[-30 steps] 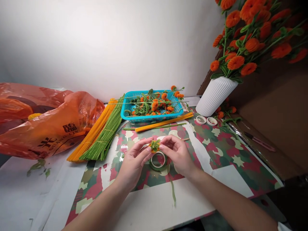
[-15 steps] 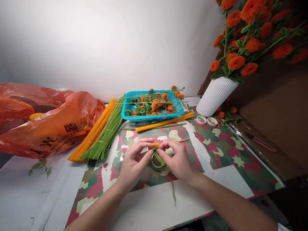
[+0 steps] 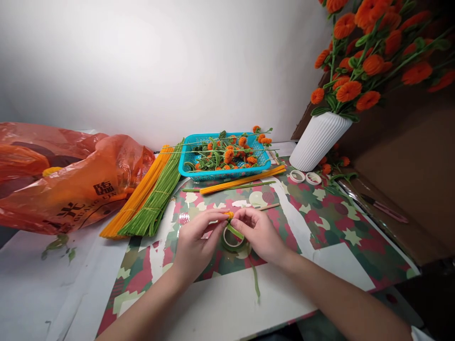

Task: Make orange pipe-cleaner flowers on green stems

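Note:
Between my fingertips is a small orange pipe-cleaner flower point(image 3: 230, 215) with a short green stem point(image 3: 235, 231) slanting down to the right. My left hand point(image 3: 199, 241) pinches the flower from the left, thumb and forefinger closed on it. From the other side, my right hand point(image 3: 261, 236) is also closed on it, thumb and forefinger at the green part under the bloom. Much of the flower is hidden by my fingers. Just below lies a roll of green tape point(image 3: 232, 240) on the patterned mat, its loose strip point(image 3: 256, 284) trailing toward me.
A blue basket point(image 3: 227, 176) of orange flowers stands behind my hands, with orange pipe cleaners point(image 3: 241, 180) before it. Left are green pipe cleaners point(image 3: 156, 199) and a red plastic bag point(image 3: 78, 184). Right are a white vase point(image 3: 318, 142), white tape rings point(image 3: 297, 176) and a pink-handled cutter point(image 3: 386, 209).
My fingers have shifted slightly around the flower, and the left fingers have come down closer over it. The flower's green stem has tilted a little. Everything else stays in place.

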Demonstrator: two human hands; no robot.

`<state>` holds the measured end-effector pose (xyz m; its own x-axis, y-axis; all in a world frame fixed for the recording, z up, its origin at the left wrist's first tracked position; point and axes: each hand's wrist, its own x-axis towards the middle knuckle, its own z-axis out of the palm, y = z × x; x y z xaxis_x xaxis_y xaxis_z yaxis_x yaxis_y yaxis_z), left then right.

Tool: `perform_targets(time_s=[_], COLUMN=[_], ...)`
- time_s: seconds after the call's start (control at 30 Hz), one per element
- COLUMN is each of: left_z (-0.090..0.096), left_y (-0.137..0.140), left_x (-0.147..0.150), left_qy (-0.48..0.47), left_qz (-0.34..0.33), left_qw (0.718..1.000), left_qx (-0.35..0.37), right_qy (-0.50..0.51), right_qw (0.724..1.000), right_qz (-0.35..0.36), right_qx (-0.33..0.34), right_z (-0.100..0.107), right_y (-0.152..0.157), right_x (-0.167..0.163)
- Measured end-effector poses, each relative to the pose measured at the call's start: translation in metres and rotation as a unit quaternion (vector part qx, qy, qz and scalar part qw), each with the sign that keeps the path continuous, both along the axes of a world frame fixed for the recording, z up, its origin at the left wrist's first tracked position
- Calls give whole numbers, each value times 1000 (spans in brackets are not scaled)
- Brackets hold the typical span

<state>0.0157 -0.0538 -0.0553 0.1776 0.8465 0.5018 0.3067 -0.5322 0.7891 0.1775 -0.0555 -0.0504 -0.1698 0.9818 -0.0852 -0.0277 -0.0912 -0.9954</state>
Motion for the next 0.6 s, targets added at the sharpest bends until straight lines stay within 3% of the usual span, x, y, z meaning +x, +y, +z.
perform_targets(time_s=[0.13,0.23,0.3,0.37,0.5,0.6], left_z=[-5,-4,-3,-1,3,4], left_y=[1,0,-1,-1,2,4], left_x=[-2,-1,2,4,7,7], left_qy=[50,43,-1,-78,-259,-325], left_qz=[7,11,15,20,7,-16], left_qw=[994,994,1000,991,907,852], left_qx=[97,98,23,-102,-332,-409], right_qy=[41,46,27,-12,-95,-146], right_qw=[998,997,999,1000,985,968], right_qz=[35,45,28,-12,-78,-83], right_qx=[-42,-44,-27,11,124,188], right_z=[2,3,2,1,3,5], right_y=[2,3,2,2,1,0], right_x=[2,2,3,3,4,2])
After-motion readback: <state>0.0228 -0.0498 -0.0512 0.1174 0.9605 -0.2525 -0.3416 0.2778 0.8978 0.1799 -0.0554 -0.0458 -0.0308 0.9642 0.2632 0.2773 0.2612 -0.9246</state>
